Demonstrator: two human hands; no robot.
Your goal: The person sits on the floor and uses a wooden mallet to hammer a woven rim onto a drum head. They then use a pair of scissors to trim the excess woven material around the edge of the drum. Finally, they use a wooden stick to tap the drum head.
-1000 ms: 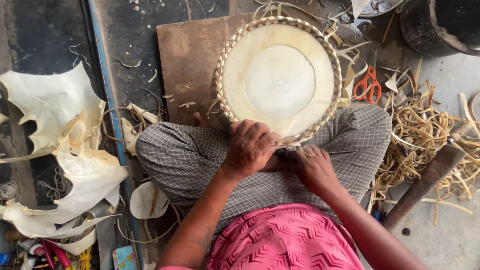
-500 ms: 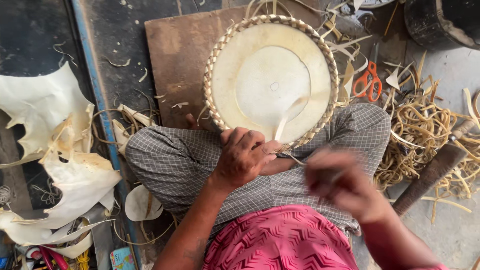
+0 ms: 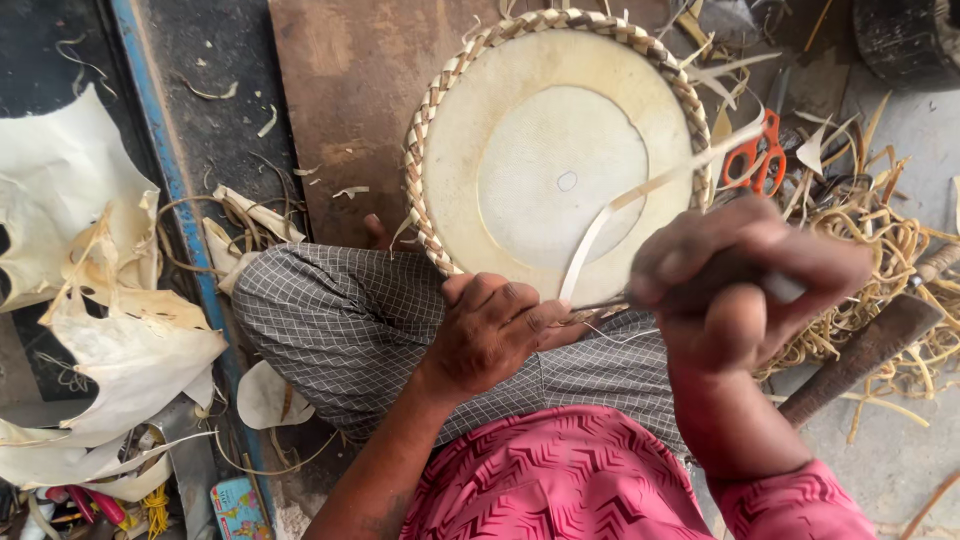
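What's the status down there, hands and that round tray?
Left hand pinching tray edge. Right hand raised, fist closed, pulling a pale strip. Orange scissors lie beside the tray.

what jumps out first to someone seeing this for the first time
The big round pale disc with a braided cane rim sits at top centre, resting against the person's checked lap. In front of it the right hand, raised close to the camera, pulls a thin pale strip across the disc, while the left hand holds the near rim. Orange-handled scissors lie to the right.

The round tray [image 3: 560, 160] rests on a board [image 3: 350, 100], scissors [image 3: 760, 155] right, hide scraps [image 3: 90, 300] left.
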